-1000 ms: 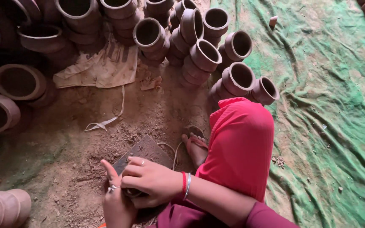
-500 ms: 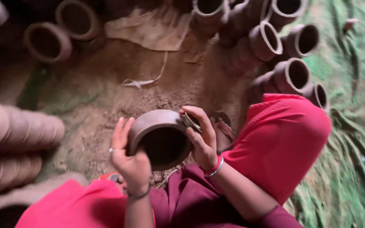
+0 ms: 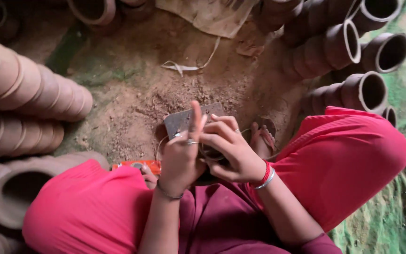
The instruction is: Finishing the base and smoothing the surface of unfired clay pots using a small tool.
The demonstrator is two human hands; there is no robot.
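Your two hands are pressed together at the centre of the view, low over the dirt floor [image 3: 132,99]. Your left hand [image 3: 180,157] has its index finger pointing straight up toward twelve o'clock, a ring on one finger and a thin bangle at the wrist; the other fingers curl inward around something dark. Your right hand [image 3: 229,150] wraps over from three o'clock, fingers bent and clamped on that same dark rounded object [image 3: 211,154], which is mostly hidden between your palms, so I cannot tell exactly what it is. Red and silver bangles [image 3: 265,176] sit on your right wrist.

Just beyond your fingertips, at twelve o'clock, a flat grey slab [image 3: 184,120] lies on the loose soil, partly covered by your hands. A thin wire loop [image 3: 158,146] curves out at nine o'clock of your left hand. Your sandalled foot [image 3: 264,138] rests just beside your right hand at three o'clock, under your red-clad knee [image 3: 353,155].

Stacked clay pots [image 3: 29,89] lie on their sides at nine to ten o'clock, and more clay pots [image 3: 353,51] with open mouths crowd the one to two o'clock corner. A green tarpaulin [image 3: 395,216] spreads at four o'clock.
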